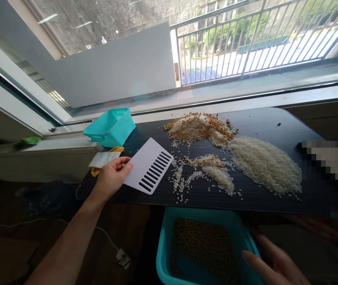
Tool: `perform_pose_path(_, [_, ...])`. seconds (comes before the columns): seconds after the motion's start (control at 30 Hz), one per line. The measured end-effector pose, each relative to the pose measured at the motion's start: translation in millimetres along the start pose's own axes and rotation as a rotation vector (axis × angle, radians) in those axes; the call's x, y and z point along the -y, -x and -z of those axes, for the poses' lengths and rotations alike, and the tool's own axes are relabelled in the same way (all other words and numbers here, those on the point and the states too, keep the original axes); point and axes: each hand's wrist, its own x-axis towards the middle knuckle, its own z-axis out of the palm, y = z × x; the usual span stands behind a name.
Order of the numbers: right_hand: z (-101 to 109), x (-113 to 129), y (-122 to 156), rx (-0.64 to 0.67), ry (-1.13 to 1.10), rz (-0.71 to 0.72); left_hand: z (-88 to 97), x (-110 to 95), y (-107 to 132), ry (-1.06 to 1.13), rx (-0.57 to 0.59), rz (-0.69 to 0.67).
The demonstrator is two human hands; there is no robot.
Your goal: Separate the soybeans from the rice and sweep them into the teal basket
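My left hand (113,178) pinches the near left edge of a white plastic slotted scraper (145,158), which is tilted just above the dark table. Its slotted edge faces a small patch of rice with a few soybeans (216,168). Below the table's front edge, a teal bin (162,249) holds a layer of soybeans (207,241). My right hand (275,261) is at the bin's right rim, thumb over the inner side; its other fingers are partly in shadow. Behind the patch lies a heap of soybeans mixed with rice (197,126), joined to a large rice pile (264,164).
An empty-looking teal container (112,126) sits at the table's back left. A white pad and yellow cloth (105,160) lie beside my left hand. The window stands behind the table (157,200). A charger with a cable (123,258) is on the floor. A pixelated patch covers the right side.
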Motion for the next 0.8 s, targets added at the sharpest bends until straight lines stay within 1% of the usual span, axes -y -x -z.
perform_pose_path(0.13, [-1,-1,-1,0.017,0.006,0.013,0.0,7,-4,-0.394,-0.017,-0.236])
perform_pose_path(0.2, [-1,-2,-2,0.038,-0.009,0.012,3.7,7,2,-0.529,-0.018,-0.354])
perform_pose_path(0.27, [0,-2,-2,0.051,-0.021,0.005,10.3,4,18,-0.553,-0.051,-0.430])
perform_pose_path(0.3, [0,-3,-2,0.053,-0.024,0.001,14.2,2,31,-0.549,-0.104,-0.468])
perform_pose_path(0.33, [0,-2,-1,0.050,-0.025,-0.003,17.9,2,46,-0.528,-0.136,-0.472])
perform_pose_path(0.37, [0,-2,-1,0.045,-0.023,-0.006,20.9,3,64,-0.469,-0.138,-0.438])
perform_pose_path(0.4, [0,-1,-1,0.038,-0.021,-0.007,22.6,6,82,-0.393,-0.078,-0.355])
perform_pose_path(0.47, [-1,3,-2,0.025,-0.011,-0.002,20.5,19,118,-0.230,0.110,-0.126])
perform_pose_path(0.53, [-4,8,-2,0.019,0.004,0.013,10.7,41,148,-0.045,0.393,0.203])
perform_pose_path(0.57, [-6,10,-2,0.020,0.013,0.022,4.0,53,159,0.057,0.454,0.331])
perform_pose_path(0.6, [-8,13,-2,0.023,0.023,0.030,-3.1,65,168,0.148,0.524,0.424])
perform_pose_path(0.67, [-12,20,-2,0.027,0.042,0.046,-15.8,84,178,0.391,0.561,0.549])
perform_pose_path(0.7, [-13,23,-2,0.028,0.050,0.053,-20.5,90,181,0.519,0.611,0.625])
perform_pose_path(0.73, [-14,26,-1,0.031,0.057,0.060,-24.0,94,182,0.622,0.648,0.696])
perform_pose_path(0.8, [-13,32,-1,0.040,0.065,0.074,-27.8,96,180,0.760,0.705,0.790])
